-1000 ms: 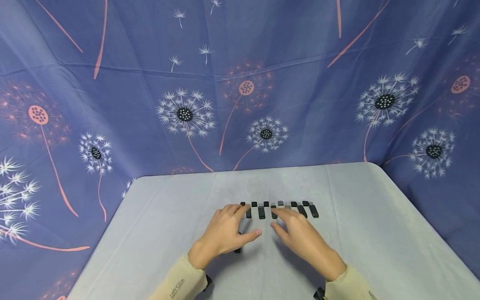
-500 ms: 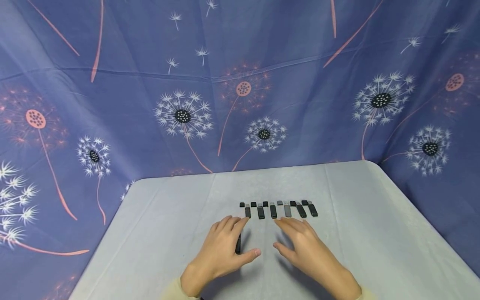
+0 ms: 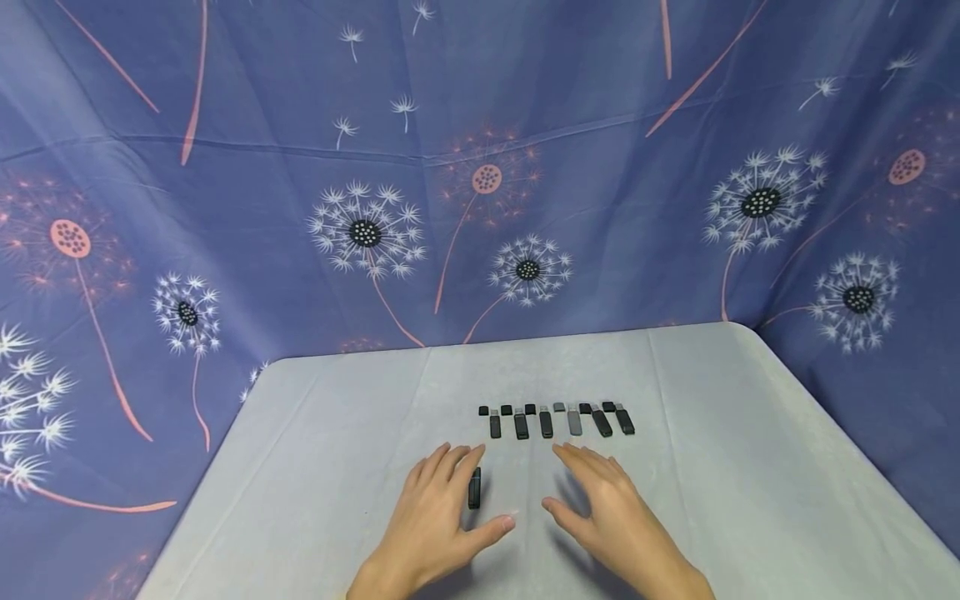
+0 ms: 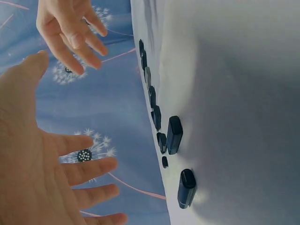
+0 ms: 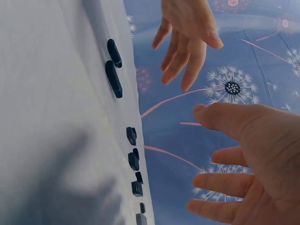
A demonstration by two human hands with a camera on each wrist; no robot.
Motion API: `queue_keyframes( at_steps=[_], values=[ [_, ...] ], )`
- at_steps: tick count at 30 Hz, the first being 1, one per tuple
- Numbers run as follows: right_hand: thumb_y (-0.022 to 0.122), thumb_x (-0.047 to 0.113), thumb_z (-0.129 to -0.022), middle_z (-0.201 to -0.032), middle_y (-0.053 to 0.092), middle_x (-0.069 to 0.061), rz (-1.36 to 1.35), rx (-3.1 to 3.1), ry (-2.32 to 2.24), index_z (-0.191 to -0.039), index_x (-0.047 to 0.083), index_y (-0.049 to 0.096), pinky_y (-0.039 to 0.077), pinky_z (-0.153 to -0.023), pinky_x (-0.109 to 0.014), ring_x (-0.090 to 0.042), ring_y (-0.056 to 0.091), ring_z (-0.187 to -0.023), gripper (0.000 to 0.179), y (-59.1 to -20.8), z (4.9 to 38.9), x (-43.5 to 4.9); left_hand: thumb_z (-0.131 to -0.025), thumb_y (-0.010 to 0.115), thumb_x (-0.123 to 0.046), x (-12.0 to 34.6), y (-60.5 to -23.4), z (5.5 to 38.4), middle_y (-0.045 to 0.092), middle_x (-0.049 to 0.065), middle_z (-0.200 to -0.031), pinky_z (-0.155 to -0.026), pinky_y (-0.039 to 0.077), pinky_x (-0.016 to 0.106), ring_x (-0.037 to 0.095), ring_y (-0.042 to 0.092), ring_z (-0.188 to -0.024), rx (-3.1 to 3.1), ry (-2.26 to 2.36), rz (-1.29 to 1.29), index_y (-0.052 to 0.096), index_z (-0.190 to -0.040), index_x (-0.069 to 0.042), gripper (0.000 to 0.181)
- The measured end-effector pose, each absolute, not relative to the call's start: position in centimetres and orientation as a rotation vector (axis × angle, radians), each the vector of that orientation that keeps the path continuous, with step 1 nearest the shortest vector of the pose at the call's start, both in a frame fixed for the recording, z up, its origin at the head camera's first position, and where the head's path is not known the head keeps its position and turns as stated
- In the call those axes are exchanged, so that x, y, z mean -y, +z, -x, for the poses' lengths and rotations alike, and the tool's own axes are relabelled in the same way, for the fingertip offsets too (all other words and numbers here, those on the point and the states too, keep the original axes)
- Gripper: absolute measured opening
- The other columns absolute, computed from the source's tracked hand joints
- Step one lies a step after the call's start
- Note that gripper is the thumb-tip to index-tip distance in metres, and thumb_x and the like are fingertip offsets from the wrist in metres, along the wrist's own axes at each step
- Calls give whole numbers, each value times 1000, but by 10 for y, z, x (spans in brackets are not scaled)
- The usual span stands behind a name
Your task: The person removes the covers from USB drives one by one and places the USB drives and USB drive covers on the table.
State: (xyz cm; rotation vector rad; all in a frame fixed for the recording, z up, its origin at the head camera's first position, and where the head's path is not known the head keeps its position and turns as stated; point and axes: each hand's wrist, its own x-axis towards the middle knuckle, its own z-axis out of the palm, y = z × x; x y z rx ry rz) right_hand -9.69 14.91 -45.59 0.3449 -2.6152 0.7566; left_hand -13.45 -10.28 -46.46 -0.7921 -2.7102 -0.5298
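Several USB sticks, most of them black like this one [image 3: 521, 425], lie in a row with metal plugs pointing away; one grey stick [image 3: 574, 421] is among them. Small caps, such as a black cap [image 3: 506, 410], sit beside the plugs. My left hand [image 3: 429, 518] hovers over the table with fingers spread, holding nothing. Just beside its fingers lies a black USB stick [image 3: 474, 489], nearer than the row. A second near stick [image 4: 187, 188] shows in the left wrist view but is hidden under the hand in the head view. My right hand [image 3: 617, 515] also hovers with nothing in it.
The sticks lie on a pale cloth-covered table [image 3: 337, 433]. A blue curtain [image 3: 285, 300] with dandelion prints hangs behind the table and around its sides.
Both hands have drawn back toward me from above the row. The row now shows fully, and more of the near black USB stick is uncovered.
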Motion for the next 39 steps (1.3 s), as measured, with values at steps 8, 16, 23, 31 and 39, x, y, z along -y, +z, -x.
queue_keyframes(
  at_steps=[8, 16, 23, 31, 39],
  values=[
    [88, 33, -81, -136, 68, -7, -297, 2646, 745, -136, 7, 66, 53, -103, -48, -29, 64, -127, 65, -459, 93, -149, -87, 62, -75, 117, -464, 133, 59, 3, -142, -110, 42, 59, 35, 52, -138, 2750, -558, 748, 51, -151, -20, 85],
    [87, 28, -83, -135, 68, -8, -250, 2711, 898, -136, 4, 65, 52, -104, -47, -29, 64, -127, 62, -463, 100, -146, -87, 60, -78, 139, -462, 137, 60, 3, -140, -109, 42, 60, 35, 53, -137, 2757, -508, 707, 53, -150, -19, 86],
    [86, 27, -83, -134, 68, -11, -193, 2795, 1009, -134, 3, 64, 50, -108, -48, -31, 63, -129, 60, -474, 110, -140, -87, 63, -75, 156, -465, 137, 60, 4, -139, -107, 43, 60, 36, 54, -135, 2754, -489, 657, 53, -149, -17, 85],
    [86, 28, -82, -129, 70, -8, -169, 2814, 1072, -131, 4, 67, 50, -107, -48, -28, 65, -125, 58, -483, 117, -123, -86, 69, -70, 163, -473, 137, 64, 5, -133, -104, 46, 59, 35, 58, -130, 2722, -487, 652, 59, -144, -15, 81],
    [86, 28, -81, -116, 72, -13, -295, 2795, 1069, -122, -1, 69, 54, -98, -49, -28, 69, -112, 53, -486, 127, -105, -85, 69, -70, 166, -478, 135, 64, 6, -134, -103, 47, 59, 37, 58, -129, 2724, -494, 619, 59, -144, -14, 82]
  ],
)
